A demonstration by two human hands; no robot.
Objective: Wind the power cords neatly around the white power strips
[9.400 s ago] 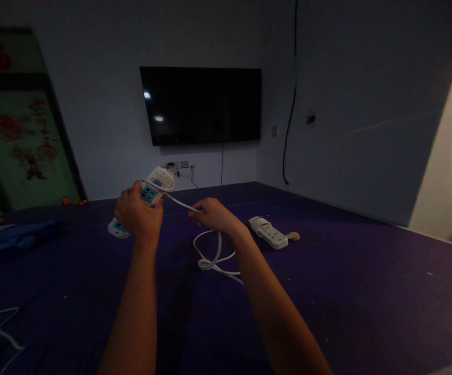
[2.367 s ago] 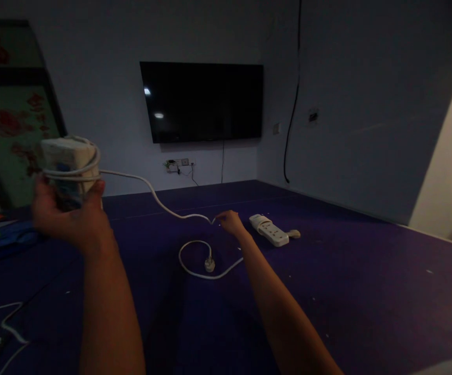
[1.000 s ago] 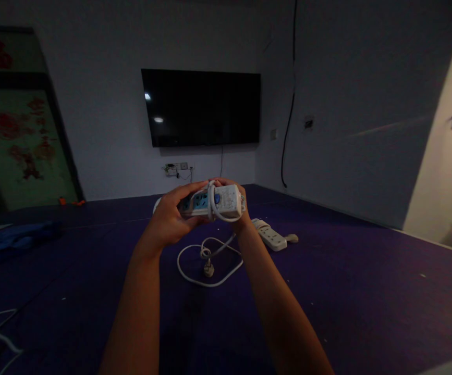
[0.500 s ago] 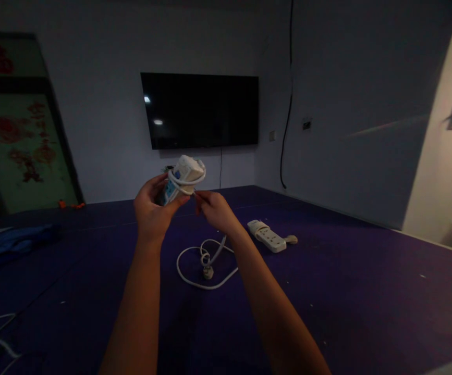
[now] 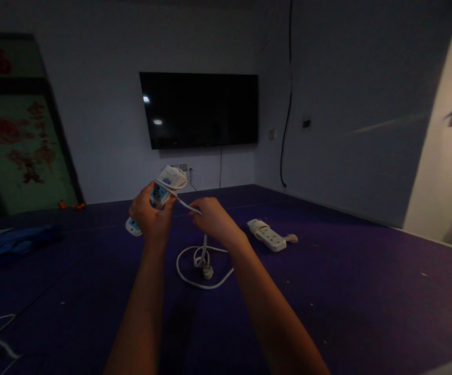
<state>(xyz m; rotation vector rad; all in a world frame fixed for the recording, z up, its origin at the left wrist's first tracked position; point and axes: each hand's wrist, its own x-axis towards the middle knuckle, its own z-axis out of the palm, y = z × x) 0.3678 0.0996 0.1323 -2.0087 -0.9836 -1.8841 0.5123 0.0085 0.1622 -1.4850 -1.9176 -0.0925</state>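
My left hand (image 5: 150,213) is closed around a white and blue power strip (image 5: 159,195), held tilted above the purple surface. White cord is wound about the strip's upper end. My right hand (image 5: 212,216) pinches the power cord (image 5: 186,205), which stretches from the strip to my fingers. Below that hand the cord hangs down to a loose loop on the surface, where its plug (image 5: 207,271) lies. A second power strip (image 5: 270,238), white with its own cord wrapped around one end, rests to the right of my right hand.
A purple surface (image 5: 346,291) spreads below my arms. Blue cloth (image 5: 22,245) lies at the left, and a thin white cable (image 5: 2,341) at the lower left. On the far wall hangs a television (image 5: 202,112). A black cable (image 5: 288,114) dangles along the right wall.
The strip in my left hand has moved left and slightly down, showing its lower end. My right hand has drawn cord away from the strip, and the hanging part has shifted left.
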